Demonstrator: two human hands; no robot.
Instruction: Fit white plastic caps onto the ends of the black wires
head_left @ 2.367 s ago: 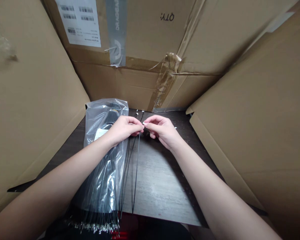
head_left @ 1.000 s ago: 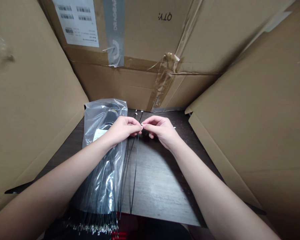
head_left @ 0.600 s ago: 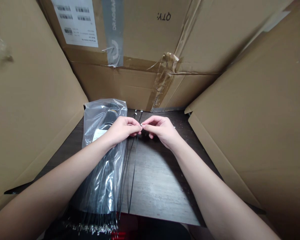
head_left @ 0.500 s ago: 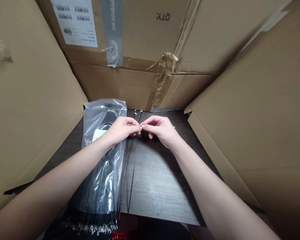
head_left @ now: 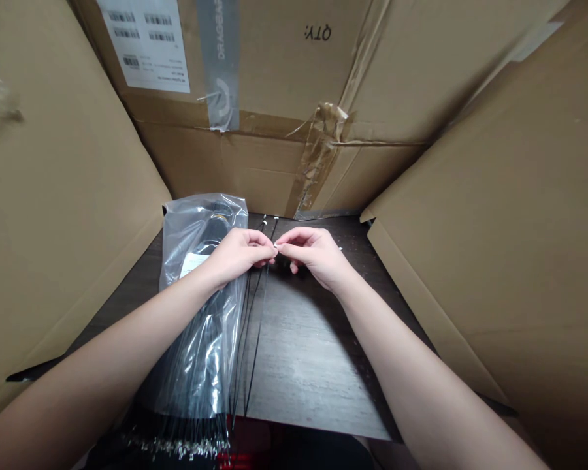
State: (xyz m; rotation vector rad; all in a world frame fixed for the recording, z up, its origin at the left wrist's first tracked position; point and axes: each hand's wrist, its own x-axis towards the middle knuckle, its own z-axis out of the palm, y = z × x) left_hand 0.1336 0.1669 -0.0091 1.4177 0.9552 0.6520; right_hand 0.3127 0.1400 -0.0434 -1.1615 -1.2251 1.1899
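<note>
My left hand (head_left: 245, 251) and my right hand (head_left: 311, 253) meet fingertip to fingertip over the table. Both pinch at a small white connector (head_left: 276, 245), mostly covered by the fingers. A thin black wire (head_left: 255, 346) runs down from below my left fingers toward the table's front edge. Beside it, other black wires (head_left: 242, 339) lie along the bag, with small white connectors (head_left: 265, 222) at their far ends. Under my left forearm rests a clear plastic bag (head_left: 206, 352) full of black wires, whose bare metal terminals (head_left: 181, 448) spill out at the near end.
Cardboard panels wall in the dark wooden table (head_left: 313, 365): a left panel (head_left: 53, 196), a taped back box (head_left: 255, 156) and a right panel (head_left: 509, 215). A small white piece (head_left: 340, 249) lies behind my right wrist. Something red (head_left: 238, 457) shows below the front edge.
Both hands keep the same pinch at the same place. The hanging black wire's lower end has shifted slightly left, and the view has moved a touch.
</note>
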